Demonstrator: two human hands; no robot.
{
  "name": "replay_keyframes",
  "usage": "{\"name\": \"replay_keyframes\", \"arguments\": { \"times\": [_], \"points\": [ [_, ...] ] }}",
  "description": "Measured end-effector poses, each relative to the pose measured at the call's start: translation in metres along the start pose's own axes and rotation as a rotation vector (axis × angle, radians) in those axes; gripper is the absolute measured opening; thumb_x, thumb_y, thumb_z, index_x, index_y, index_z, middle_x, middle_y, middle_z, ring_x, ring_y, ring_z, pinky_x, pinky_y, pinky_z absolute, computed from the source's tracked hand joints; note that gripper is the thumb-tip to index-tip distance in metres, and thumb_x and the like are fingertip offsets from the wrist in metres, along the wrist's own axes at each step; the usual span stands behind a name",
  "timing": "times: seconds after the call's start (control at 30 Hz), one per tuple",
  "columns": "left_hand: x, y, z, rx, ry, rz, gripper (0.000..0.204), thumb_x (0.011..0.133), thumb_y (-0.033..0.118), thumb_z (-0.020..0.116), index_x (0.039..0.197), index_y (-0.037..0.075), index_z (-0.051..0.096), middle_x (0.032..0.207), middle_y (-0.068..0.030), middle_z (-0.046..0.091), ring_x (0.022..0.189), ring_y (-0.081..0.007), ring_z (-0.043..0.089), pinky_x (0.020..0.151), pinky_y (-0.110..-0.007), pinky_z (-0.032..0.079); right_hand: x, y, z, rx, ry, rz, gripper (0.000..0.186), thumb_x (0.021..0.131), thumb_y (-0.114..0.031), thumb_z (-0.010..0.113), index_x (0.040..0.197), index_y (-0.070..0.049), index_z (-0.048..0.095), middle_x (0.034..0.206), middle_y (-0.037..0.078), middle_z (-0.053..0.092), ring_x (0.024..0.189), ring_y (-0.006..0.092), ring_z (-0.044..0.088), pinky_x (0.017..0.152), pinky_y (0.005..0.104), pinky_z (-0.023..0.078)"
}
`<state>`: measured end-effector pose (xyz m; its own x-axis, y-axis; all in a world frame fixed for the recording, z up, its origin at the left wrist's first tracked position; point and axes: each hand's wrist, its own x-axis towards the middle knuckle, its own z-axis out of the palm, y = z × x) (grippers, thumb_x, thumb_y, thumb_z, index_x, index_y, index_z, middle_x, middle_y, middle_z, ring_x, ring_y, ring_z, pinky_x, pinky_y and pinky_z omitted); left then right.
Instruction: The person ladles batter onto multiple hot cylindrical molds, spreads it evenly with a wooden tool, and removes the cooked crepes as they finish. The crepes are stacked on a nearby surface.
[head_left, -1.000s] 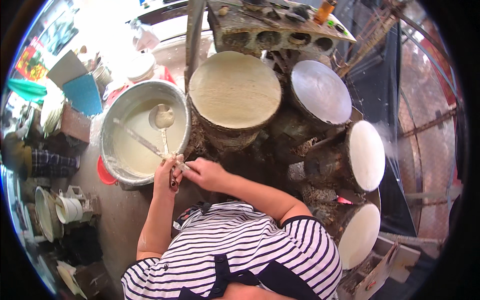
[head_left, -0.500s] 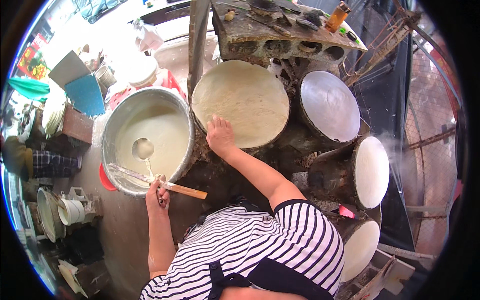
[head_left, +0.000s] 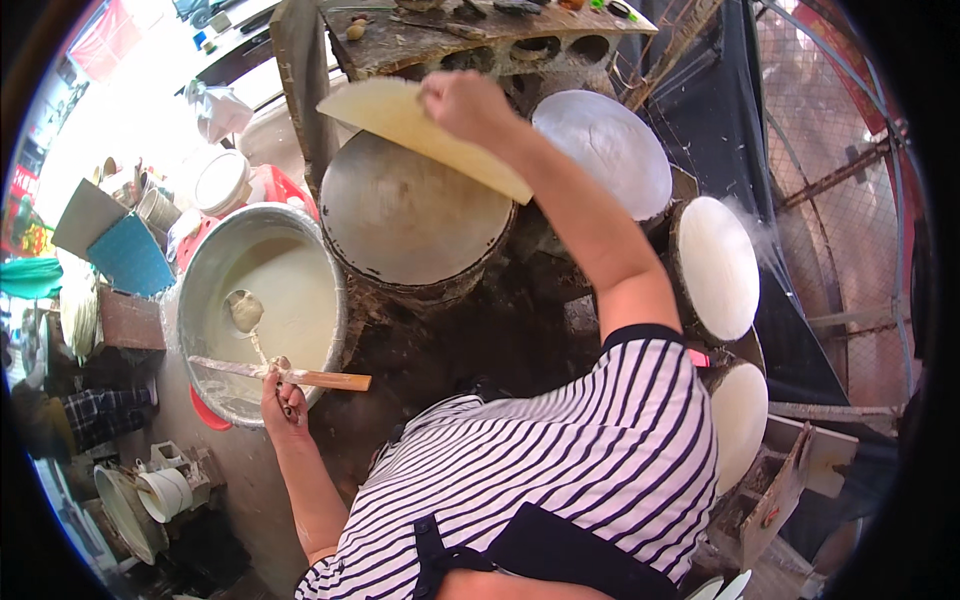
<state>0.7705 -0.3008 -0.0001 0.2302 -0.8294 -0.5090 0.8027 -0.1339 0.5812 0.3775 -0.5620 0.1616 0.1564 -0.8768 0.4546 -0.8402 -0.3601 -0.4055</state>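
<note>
My right hand, slightly blurred, pinches the upper edge of a thin, pale yellow crepe. The crepe is lifted and folded back off the far part of a round griddle, whose dark grey surface shows. Over the rim of a big metal pot of creamy batter, my left hand is closed around a ladle and a flat, batter-coated spatula with a wooden handle. The ladle's bowl is over the batter; whether it touches is hard to tell.
Three more round griddles curve along the right: one with a whitish, shiny sheet, a steaming white one, and a pale one. A sooty bench stands behind. A wooden board rises at the back; white buckets stand left.
My right hand has lifted the crepe off the griddle and swung it up and away, baring the metal. My left hand still grips the ladle and spatula. The whole view has shifted.
</note>
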Motion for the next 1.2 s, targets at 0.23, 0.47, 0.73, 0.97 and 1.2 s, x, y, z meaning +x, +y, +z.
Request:
{"name": "replay_keyframes", "arguments": {
  "times": [0.23, 0.47, 0.73, 0.97, 1.2],
  "points": [
    [0.012, 0.020, -0.010, 0.001, -0.049, -0.047, 0.015, 0.091, 0.009, 0.048, 0.101, -0.002, 0.050, 0.088, -0.0079, 0.058, 0.048, -0.0048, 0.040, 0.035, -0.017, 0.035, -0.033, -0.013, -0.087, 0.094, 0.053, 0.119, 0.021, 0.081, -0.027, 0.056, 0.090, -0.012, 0.067, 0.083, 0.012, 0.066, 0.077, 0.0311, 0.063, 0.068, 0.0404, 0.049],
    [0.068, 0.041, -0.043, 0.101, -0.152, -0.240, 0.016, 0.093, 0.010, 0.046, 0.103, -0.002, 0.050, 0.088, -0.0077, 0.059, 0.046, -0.0042, 0.035, 0.035, -0.017, 0.032, -0.224, -0.086, -0.133, 0.435, -0.011, 0.521, 0.016, 0.085, -0.010, 0.054, 0.092, 0.002, 0.063, 0.073, -0.002, 0.061, 0.068, 0.0039, 0.053, 0.062, 0.0208, 0.044],
    [0.101, 0.083, -0.053, 0.651, -0.143, -0.314, 0.020, 0.092, 0.010, 0.047, 0.106, -0.002, 0.052, 0.060, 0.0031, 0.041, 0.041, -0.0030, 0.029, 0.036, -0.014, 0.031, -0.430, -0.231, -0.100, 0.027, 0.138, 0.727, 0.016, 0.079, -0.017, 0.055, 0.089, -0.010, 0.066, 0.072, 0.014, 0.062, 0.063, 0.0299, 0.061, 0.056, 0.0366, 0.047],
    [0.013, 0.082, -0.080, 1.005, -0.391, -0.175, 0.009, 0.090, 0.007, 0.047, 0.092, 0.002, 0.053, 0.059, 0.0029, 0.040, 0.044, -0.0047, 0.033, 0.039, -0.015, 0.034, -0.580, -0.417, -0.080, -0.090, 0.613, 1.043, 0.015, 0.080, -0.015, 0.057, 0.088, -0.010, 0.067, 0.076, 0.012, 0.065, 0.066, 0.0278, 0.063, 0.060, 0.0350, 0.049],
    [-0.042, 0.082, -0.128, 1.124, -0.583, -0.147, 0.008, 0.090, 0.007, 0.047, 0.092, 0.001, 0.053, 0.059, 0.0025, 0.040, 0.044, -0.0050, 0.034, 0.039, -0.015, 0.034, -0.799, -0.640, -0.075, 0.240, 2.010, 1.047, 0.017, 0.083, -0.011, 0.060, 0.097, -0.001, 0.062, 0.088, 0.005, 0.065, 0.076, 0.0129, 0.062, 0.068, 0.0244, 0.050]
  ]
}}
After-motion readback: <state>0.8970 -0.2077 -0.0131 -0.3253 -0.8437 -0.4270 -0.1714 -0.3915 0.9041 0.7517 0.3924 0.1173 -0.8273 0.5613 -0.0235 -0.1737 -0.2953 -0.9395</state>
